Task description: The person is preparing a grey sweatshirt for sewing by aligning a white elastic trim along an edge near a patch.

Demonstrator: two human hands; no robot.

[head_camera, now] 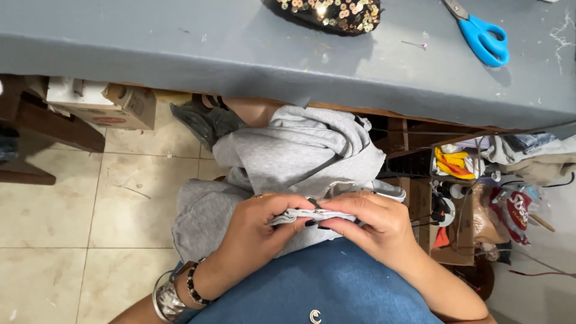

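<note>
1. The grey garment [294,156] lay bunched on the person's lap, just below the edge of the counter [180,54]; a folded edge of it [306,215] was drawn toward the body and pinched flat between both hands.
2. The left hand [258,225] was closed, thumb and fingers clamped on the left end of that folded edge. Bracelets ringed its wrist.
3. The right hand [375,222] was likewise closed, fingertips pressing the right end of the edge. Something small and dark showed between the two hands; what it was cannot be told.
4. Judged from this, the step in hand was close finger work along the garment's edge, and it called for a steady pinch with the fabric kept taut.
5. On the counter above the garment lay a sequinned dark piece [327,13] and, far to its right, blue-handled scissors [480,33].
6. Below the counter, right of the garment, sat cluttered boxes and bags [474,204]; left of it, a tiled floor [66,240].
</note>
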